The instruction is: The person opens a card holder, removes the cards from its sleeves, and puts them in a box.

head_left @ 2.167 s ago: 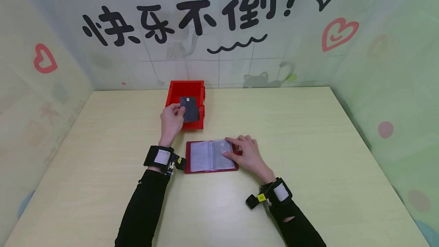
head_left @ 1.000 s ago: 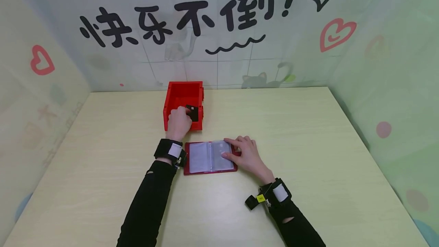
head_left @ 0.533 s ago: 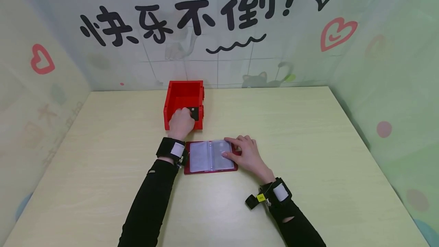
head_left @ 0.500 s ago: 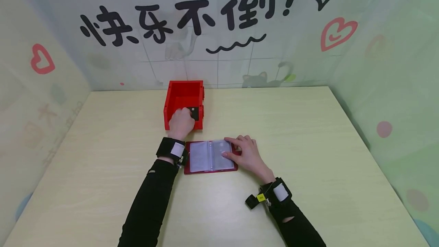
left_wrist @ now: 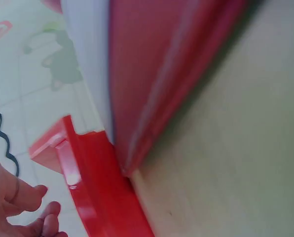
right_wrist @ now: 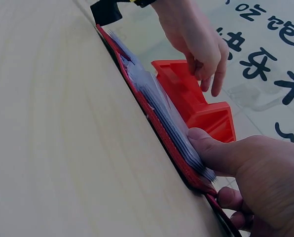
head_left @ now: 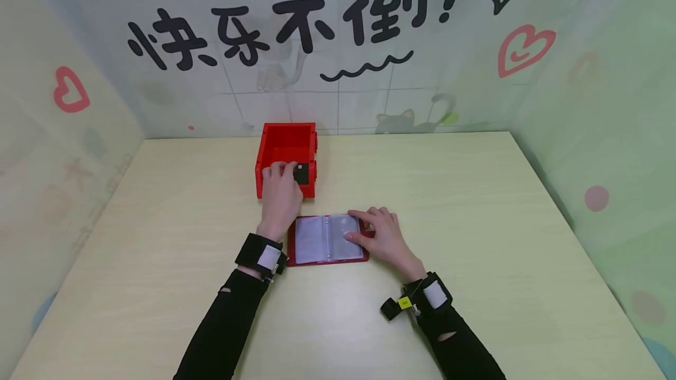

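Observation:
A red open-topped box (head_left: 285, 128) stands at the back middle of the table. A dark card (head_left: 301, 173) lies inside it by the near wall. My left hand (head_left: 280, 189) hovers over the box's near edge, fingers loose and holding nothing; the right wrist view shows the left hand (right_wrist: 199, 37) above the box (right_wrist: 199, 101) with empty fingers. A red card holder (head_left: 317, 240) lies open with clear sleeves in front of the box. My right hand (head_left: 381, 234) rests on its right page, thumb pressing the sleeves (right_wrist: 162, 106).
Pale wooden table (head_left: 475, 221) with printed walls on three sides. The left wrist view is filled by the blurred holder (left_wrist: 152, 74) and box wall (left_wrist: 100, 192). Both wrists wear black straps.
My left hand lowered the dark card into the red box and let it go, then drew back toward me. The right hand stayed on the holder.

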`<state>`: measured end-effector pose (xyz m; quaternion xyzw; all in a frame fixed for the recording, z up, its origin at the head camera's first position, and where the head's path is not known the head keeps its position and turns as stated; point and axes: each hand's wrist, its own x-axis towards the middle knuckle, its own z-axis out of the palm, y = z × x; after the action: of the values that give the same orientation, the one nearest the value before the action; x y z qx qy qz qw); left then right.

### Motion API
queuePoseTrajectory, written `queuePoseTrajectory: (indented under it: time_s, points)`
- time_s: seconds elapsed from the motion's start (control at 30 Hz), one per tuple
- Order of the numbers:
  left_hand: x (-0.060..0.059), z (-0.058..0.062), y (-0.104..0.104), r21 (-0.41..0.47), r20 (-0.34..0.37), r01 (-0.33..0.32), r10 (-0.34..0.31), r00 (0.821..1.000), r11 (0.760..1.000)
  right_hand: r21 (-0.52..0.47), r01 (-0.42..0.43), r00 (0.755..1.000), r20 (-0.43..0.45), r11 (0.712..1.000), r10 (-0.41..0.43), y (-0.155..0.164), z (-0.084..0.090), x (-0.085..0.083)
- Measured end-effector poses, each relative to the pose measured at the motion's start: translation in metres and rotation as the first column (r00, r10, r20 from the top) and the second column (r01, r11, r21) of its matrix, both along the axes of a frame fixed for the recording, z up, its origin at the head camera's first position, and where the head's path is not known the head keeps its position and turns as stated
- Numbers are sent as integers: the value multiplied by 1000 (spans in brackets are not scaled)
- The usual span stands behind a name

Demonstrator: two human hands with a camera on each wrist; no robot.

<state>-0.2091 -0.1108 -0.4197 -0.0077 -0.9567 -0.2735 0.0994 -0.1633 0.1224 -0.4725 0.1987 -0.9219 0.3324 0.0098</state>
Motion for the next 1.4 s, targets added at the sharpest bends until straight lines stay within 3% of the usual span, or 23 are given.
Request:
queuePoseTrajectory:
  time_s: [0.1,0.2,0.27,0.37,0.43,0.53,0.83,1.17,1.4]
  points:
    - [19,2,3,116,-17,47,-45,999,992,0,5,1000,7,1000,-5,0,1,0]
    - [38,2,5,214,49,130,-143,988,968,-6,7,1000,9,1000,-7,0,1,0]
    - [48,0,6,255,116,187,-222,968,949,-9,8,1000,12,1000,-8,0,1,0]
    - [59,-3,7,296,200,269,-335,921,917,-12,16,1000,23,1000,-15,-1,2,0]
    - [63,-6,8,312,226,307,-384,895,899,-13,23,999,35,1000,-22,-2,3,0]
    - [64,-11,7,332,236,339,-426,874,880,-14,32,998,53,999,-32,-2,4,-1]
    - [59,-20,3,427,319,291,-444,838,856,2,49,991,122,999,-49,-3,7,-5]
    - [59,-18,4,438,355,256,-427,831,862,-41,60,985,165,997,-52,-7,11,-13]
    - [57,-21,3,443,357,252,-428,830,860,-188,68,980,195,980,-31,-11,16,-9]
